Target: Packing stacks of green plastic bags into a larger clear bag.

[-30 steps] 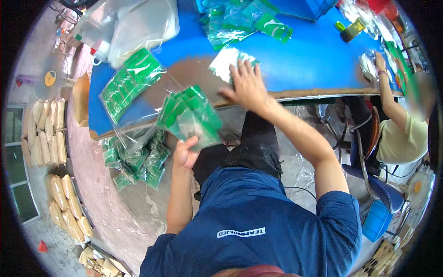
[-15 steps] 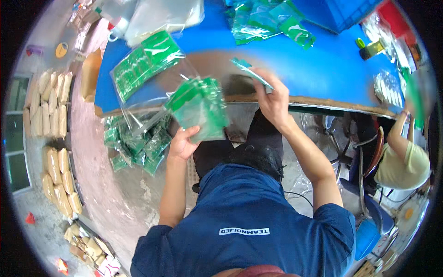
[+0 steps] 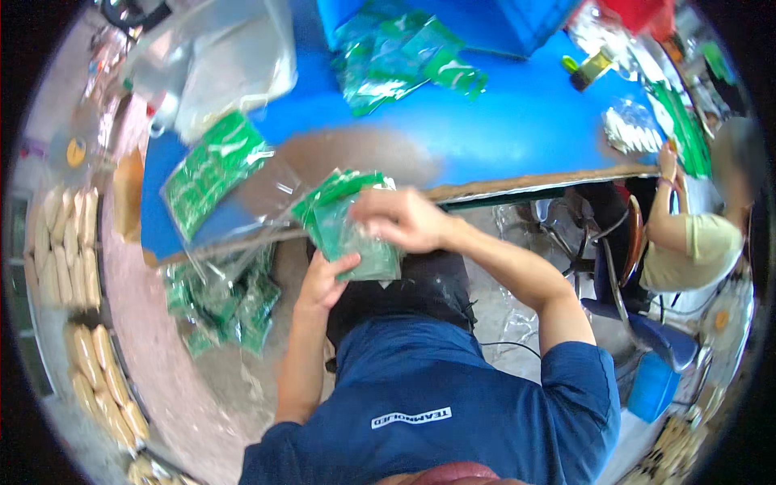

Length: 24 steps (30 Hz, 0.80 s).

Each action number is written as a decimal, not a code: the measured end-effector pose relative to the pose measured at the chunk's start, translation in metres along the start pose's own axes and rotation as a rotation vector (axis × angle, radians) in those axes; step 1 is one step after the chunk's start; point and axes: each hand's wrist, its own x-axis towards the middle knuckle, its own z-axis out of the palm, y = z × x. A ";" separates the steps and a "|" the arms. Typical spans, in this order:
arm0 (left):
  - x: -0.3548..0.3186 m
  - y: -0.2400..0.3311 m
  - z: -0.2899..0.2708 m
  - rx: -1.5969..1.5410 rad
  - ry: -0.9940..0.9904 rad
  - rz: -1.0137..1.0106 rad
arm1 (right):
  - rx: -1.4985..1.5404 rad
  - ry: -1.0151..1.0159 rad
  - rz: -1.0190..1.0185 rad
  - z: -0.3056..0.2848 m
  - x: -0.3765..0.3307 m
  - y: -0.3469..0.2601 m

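In my left hand (image 3: 325, 279) is a fanned stack of green and clear plastic bags (image 3: 378, 260), gripped at its lower left side just in front of the table's edge. My right hand (image 3: 408, 220) lies across the stack from the right, with its fingers bent over the upper face of the bags. Motion blur covers those fingertips, and whatever they pinch is hidden. Left of the stack, a large clear bag with green sachets (image 3: 217, 166) rests on the blue table (image 3: 501, 137) and hangs over its edge.
Green packets (image 3: 404, 56) are heaped at the back beside a blue bin (image 3: 501, 24). A translucent tub (image 3: 234, 73) stands back left. More green packets (image 3: 222, 299) hang below the table edge. A brush (image 3: 592, 69) lies right, and another person (image 3: 687, 242) sits beyond it.
My right hand has come left and down onto the bag stack; the flat green piece it held is no longer distinct. My left hand still grips the stack. The whole view has shifted.
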 end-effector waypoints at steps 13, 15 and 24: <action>-0.016 -0.021 -0.011 -0.180 0.060 -0.075 | -1.001 0.340 0.262 -0.056 -0.036 0.044; -0.015 -0.001 0.000 0.410 -0.086 0.190 | -0.952 0.175 0.114 -0.040 -0.055 0.021; -0.020 0.071 0.077 1.673 -0.428 0.556 | -0.913 -0.397 -0.102 -0.040 -0.004 -0.049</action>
